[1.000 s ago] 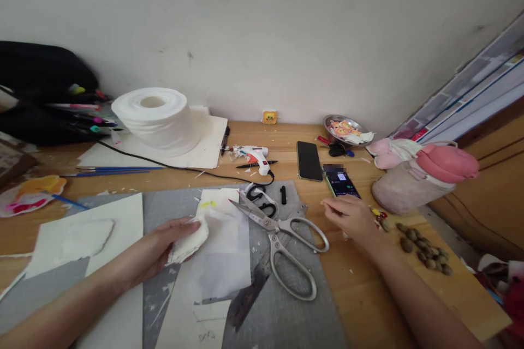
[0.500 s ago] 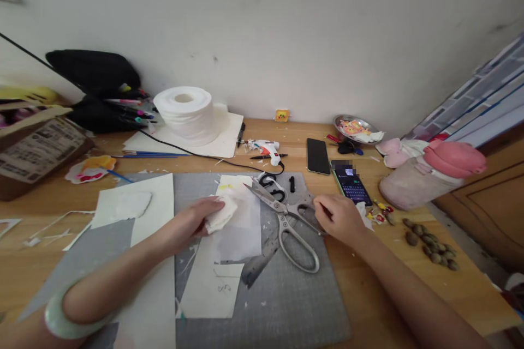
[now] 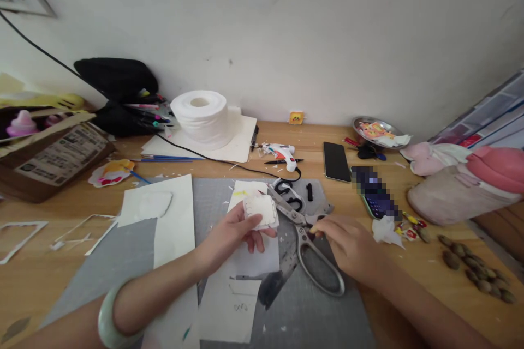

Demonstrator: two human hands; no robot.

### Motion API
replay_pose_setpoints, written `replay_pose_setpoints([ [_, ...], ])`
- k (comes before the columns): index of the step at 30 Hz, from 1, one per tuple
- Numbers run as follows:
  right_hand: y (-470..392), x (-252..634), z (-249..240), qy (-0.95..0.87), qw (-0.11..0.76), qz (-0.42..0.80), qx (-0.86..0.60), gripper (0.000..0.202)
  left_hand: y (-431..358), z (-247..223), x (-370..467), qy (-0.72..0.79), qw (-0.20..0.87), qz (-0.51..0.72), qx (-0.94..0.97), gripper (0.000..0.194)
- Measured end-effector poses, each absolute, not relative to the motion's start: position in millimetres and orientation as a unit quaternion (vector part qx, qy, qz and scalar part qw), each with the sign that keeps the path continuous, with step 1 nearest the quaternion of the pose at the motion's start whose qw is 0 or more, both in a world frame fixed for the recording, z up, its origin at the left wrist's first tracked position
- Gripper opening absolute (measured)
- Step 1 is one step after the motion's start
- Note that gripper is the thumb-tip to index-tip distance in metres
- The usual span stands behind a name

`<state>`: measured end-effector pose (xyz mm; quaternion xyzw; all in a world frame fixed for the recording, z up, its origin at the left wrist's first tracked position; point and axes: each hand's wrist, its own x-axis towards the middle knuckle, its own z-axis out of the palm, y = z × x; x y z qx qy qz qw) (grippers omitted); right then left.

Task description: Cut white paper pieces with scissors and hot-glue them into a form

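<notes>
My left hand (image 3: pixel 241 227) pinches a small white rectangular piece (image 3: pixel 261 211) with a wavy, dark-outlined edge, thumb on its face; it looks like thick paper or stacked tissue. My right hand (image 3: pixel 344 240) is closed at the upper handle of large silver scissors (image 3: pixel 303 229), whose loop it partly hides. The scissors' blades are close together and point to the far left, their tips by the white piece. Below my left hand lie white paper sheets (image 3: pixel 262 259) and a card strip with pencil marks (image 3: pixel 229 311) on the grey cutting mat (image 3: pixel 319 316).
A tissue roll (image 3: pixel 200 125) stands on paper at the back. Nearby are a glue gun (image 3: pixel 282 154), black-handled scissors (image 3: pixel 289 196) and two phones (image 3: pixel 337 161). A cardboard box (image 3: pixel 61 158) is left; a pink-lidded bottle (image 3: pixel 450 193), metal bowl (image 3: pixel 380 133) and several brown nuts (image 3: pixel 477 270) are right.
The white piece has turned so its wavy-edged face shows, and my left hand has moved right, nearer the scissors. My right hand's fingers have shifted along the handle. The whole view has swung left.
</notes>
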<state>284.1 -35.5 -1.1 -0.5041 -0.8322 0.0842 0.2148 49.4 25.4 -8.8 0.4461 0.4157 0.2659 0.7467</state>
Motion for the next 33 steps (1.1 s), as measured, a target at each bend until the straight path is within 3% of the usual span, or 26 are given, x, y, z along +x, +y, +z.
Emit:
replay_pose_setpoints([
  [4, -38.3, 271.5, -5.0, -0.765, 0.267, 0.211, -0.547, 0.029, 22.0, -12.6, 55.2, 0.384, 0.766, 0.24, 0.456, 0.025],
  [10, -25.8, 242.7, 0.6, -0.678, 0.179, 0.418, -0.578, 0.022, 15.3, -21.8, 52.6, 0.335, 0.782, 0.232, 0.471, 0.02],
  [22, 21.5, 223.6, 16.7, -0.705, 0.123, 0.429, -0.551, 0.025, 42.6, -27.2, 38.6, 0.327, 0.847, 0.268, 0.324, 0.016],
  [26, 39.5, 224.9, 27.6, -0.75, 0.064, 0.365, -0.548, 0.028, 44.7, -26.1, 38.0, 0.347, 0.846, 0.318, 0.252, 0.013],
  [31, 82.8, 240.7, 35.6, -0.705, 0.024, 0.05, -0.707, 0.049, 45.9, -24.4, 37.6, 0.357, 0.823, 0.367, 0.246, 0.011],
  [33, 103.2, 246.5, 31.9, -0.672, -0.004, 0.047, -0.739, 0.053, 47.1, -24.2, 37.1, 0.36, 0.815, 0.378, 0.253, 0.011],
])
